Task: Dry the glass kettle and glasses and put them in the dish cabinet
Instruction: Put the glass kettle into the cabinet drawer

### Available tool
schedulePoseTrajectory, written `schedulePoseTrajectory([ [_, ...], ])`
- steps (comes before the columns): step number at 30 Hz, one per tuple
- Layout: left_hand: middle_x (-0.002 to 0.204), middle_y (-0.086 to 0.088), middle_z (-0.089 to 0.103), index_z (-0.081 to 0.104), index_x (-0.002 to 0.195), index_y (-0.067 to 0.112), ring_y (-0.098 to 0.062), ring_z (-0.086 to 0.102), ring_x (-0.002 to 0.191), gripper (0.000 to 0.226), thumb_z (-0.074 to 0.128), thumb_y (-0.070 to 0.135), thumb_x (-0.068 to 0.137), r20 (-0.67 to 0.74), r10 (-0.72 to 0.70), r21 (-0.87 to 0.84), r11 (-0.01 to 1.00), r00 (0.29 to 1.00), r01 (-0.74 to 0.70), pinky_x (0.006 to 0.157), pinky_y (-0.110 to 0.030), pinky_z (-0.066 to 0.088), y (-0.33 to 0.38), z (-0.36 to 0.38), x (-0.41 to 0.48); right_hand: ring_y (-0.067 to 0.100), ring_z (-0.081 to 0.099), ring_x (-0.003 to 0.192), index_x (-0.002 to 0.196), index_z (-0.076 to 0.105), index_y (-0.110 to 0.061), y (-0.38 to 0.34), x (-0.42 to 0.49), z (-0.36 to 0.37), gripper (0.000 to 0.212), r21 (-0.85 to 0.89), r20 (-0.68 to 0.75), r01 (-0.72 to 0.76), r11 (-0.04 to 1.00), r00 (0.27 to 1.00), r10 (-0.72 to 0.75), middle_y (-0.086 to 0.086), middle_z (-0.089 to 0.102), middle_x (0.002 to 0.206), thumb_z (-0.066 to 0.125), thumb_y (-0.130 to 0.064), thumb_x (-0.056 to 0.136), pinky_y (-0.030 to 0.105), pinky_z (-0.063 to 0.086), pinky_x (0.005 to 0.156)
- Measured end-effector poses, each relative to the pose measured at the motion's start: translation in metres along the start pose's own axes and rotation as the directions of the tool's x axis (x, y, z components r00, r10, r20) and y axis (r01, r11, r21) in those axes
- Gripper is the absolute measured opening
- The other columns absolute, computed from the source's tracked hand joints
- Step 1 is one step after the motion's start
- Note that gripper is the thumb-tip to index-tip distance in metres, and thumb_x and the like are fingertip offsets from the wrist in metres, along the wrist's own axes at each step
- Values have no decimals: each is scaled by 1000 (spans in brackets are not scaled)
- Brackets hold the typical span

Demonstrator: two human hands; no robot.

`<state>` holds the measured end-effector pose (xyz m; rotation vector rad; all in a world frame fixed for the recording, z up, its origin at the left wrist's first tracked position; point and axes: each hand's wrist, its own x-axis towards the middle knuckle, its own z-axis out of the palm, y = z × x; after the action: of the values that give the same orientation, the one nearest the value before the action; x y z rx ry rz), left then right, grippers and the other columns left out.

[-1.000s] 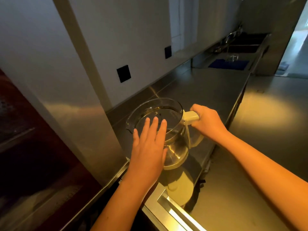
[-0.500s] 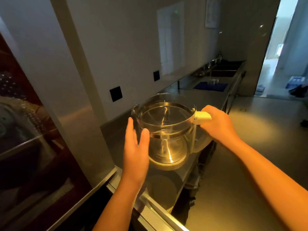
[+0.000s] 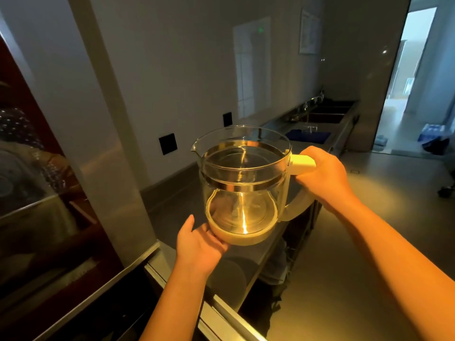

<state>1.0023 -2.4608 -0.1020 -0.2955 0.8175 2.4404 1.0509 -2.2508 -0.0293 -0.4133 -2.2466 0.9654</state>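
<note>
Two hands carry our glass kettle [image 3: 242,183] mid-frame, above the steel surface [image 3: 172,212]. Our right hand [image 3: 325,178] is wrapped around its cream handle; our left hand [image 3: 199,244] cups the base — fingers hidden beneath. At far left, the dish cabinet [image 3: 37,180] shows only blurred, dark shapes behind glass.

No text legible (wall notice blurred).

Two bare forearms coming up from the bottom edge, no sleeves in sight on either. Left hand [image 3: 200,244] bare, no ring, no watch showing. Right hand [image 3: 325,178] the same: no glove, no band, wrist uncovered.
</note>
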Motion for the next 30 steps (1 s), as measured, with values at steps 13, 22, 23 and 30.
schedulePoseTrajectory([
  [13,112,-32,59,53,115,3,-49,54,102,60,38,54,89,134,-13,-62,998,991,21,81,-56,41,-2,-7,-82,10,44,87,109,57,-15,-47,-47,-36,26,-39,-21,212,976,977,-213,-4,49,93,65,-14,84,11,29,55],
  [22,109,-27,64,52,122,4,-45,64,92,67,34,58,88,142,160,-84,985,977,-150,79,-65,44,-1,-41,-145,9,46,87,110,58,-14,-72,-87,-41,27,54,57,282,958,957,-285,-4,50,93,65,-19,84,11,34,59],
  [23,111,-26,64,51,124,4,-44,64,93,67,34,58,88,140,188,-83,981,972,-178,77,-65,43,-2,-45,-153,9,47,87,108,59,-14,-74,-92,-42,26,65,68,298,952,951,-302,-4,51,92,66,-19,83,11,34,58],
  [30,116,-24,62,49,126,5,-42,62,99,67,37,58,87,90,320,-125,943,943,-308,75,-63,47,-16,-70,-208,11,48,90,108,60,-10,-87,-126,-40,31,117,107,396,911,907,-408,-3,51,93,68,-21,81,14,37,65],
])
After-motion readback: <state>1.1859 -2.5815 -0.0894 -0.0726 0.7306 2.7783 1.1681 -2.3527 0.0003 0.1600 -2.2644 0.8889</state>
